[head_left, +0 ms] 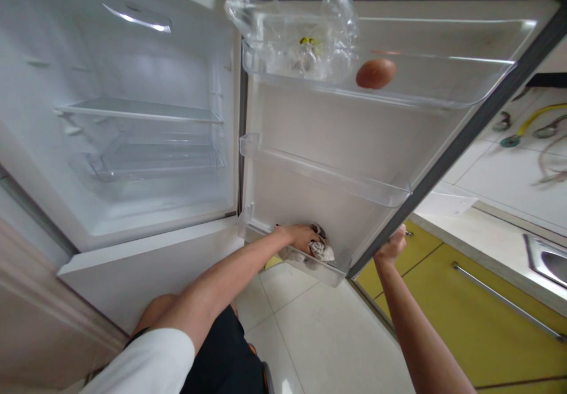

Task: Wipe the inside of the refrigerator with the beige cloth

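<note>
My left hand [302, 238] reaches into the lowest clear bin [325, 273] of the open fridge door [332, 122]. Its fingers are closed around a crumpled cloth [322, 250], pale with dark patches, which lies against the bin's floor. On the right, my right hand [390, 246] grips the outer edge of the door, its fingertips partly hidden behind it. A brown egg [375, 74] rests in the top door bin [443, 95]. Beside the egg sits a crumpled clear plastic bag [305, 39] with something small and yellow in it.
The fridge compartment [146, 69] stands open at left, with a glass shelf [142, 109] and a clear drawer [155, 160]. A middle bin [328, 172] spans the door. Yellow cabinets [500, 299], a counter [469, 234] and a sink [551, 258] are at right, above a tiled floor [328, 329].
</note>
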Action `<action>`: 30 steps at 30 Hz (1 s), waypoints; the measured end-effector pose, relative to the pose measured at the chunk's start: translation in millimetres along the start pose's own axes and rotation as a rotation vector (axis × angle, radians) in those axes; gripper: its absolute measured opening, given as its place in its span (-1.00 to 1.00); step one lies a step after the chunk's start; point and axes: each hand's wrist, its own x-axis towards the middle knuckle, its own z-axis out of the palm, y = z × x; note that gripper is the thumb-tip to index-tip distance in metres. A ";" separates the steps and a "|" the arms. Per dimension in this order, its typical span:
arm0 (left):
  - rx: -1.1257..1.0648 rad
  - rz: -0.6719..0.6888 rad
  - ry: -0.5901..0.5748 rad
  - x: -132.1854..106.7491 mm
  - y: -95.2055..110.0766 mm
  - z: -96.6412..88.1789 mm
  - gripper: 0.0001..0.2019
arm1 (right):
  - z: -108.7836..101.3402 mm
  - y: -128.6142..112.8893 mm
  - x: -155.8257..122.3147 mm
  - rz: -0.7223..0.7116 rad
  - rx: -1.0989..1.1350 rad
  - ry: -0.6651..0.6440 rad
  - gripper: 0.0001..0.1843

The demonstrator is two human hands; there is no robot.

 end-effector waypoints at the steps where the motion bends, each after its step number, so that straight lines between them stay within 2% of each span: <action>1: 0.120 0.009 -0.043 -2.4 -2.2 -7.5 -0.76 | 0.8 0.4 0.9 0.003 0.002 0.004 -0.34; 4: 0.417 0.001 -0.067 -14.3 -9.6 -32.6 -0.76 | 3.8 1.2 3.7 0.016 0.010 0.017 -0.31; 9: 0.769 -0.056 0.078 -37.9 -21.6 -67.0 -0.81 | 8.1 0.7 6.8 0.047 0.026 0.021 -0.31; 12: 0.870 -0.053 0.180 -49.0 -30.2 -77.6 -0.73 | 8.4 1.3 7.8 0.057 0.025 0.020 -0.34; 16: 0.889 -0.023 0.348 -64.7 -37.8 -93.0 -0.69 | 7.6 4.0 8.5 0.072 0.021 0.017 -0.38; 19: 0.830 -0.006 0.571 -77.8 -34.4 -112.9 -0.71 | 7.5 5.9 9.4 0.080 0.018 0.020 -0.38; 23: 0.643 0.021 0.967 -85.5 -22.3 -140.4 -0.77 | 7.3 6.4 10.5 0.087 0.006 0.025 -0.38; 27: 0.285 0.067 1.393 -80.9 -16.4 -152.0 -0.86 | 5.8 5.5 9.0 0.082 -0.005 0.026 -0.37; 30: 0.086 0.111 1.601 -80.4 -16.8 -157.1 -0.82 | 3.1 4.5 5.7 0.085 -0.002 0.003 -0.37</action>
